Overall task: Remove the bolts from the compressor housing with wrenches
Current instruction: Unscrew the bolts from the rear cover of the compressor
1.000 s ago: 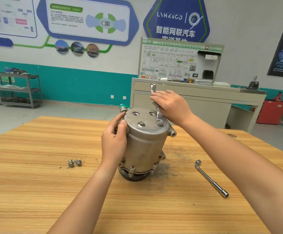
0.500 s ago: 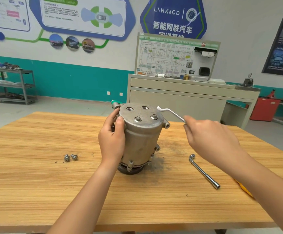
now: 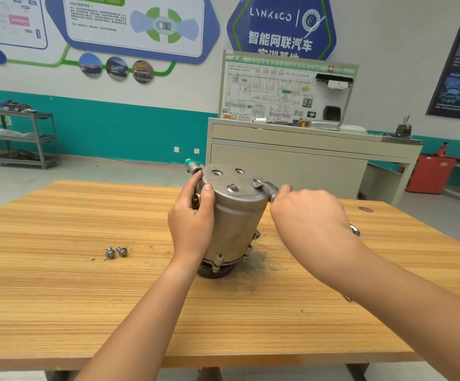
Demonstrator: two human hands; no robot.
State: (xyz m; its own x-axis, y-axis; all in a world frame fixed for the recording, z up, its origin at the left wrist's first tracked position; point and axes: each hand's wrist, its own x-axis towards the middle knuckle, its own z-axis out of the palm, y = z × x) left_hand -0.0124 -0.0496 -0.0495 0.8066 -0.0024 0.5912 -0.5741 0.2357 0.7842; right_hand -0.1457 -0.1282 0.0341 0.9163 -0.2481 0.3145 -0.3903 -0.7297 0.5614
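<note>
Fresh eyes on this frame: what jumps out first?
The grey compressor housing stands upright mid-table, the left hand gripping its side. The right hand holds a wrench set on a bolt at the top's right edge. Two loose bolts lie on the wooden table to the left.

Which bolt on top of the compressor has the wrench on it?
The right-edge bolt, under the wrench head; the middle bolt stands bare.

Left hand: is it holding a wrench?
No, the left hand grips the side of the compressor housing, while the right hand holds the wrench.
</note>
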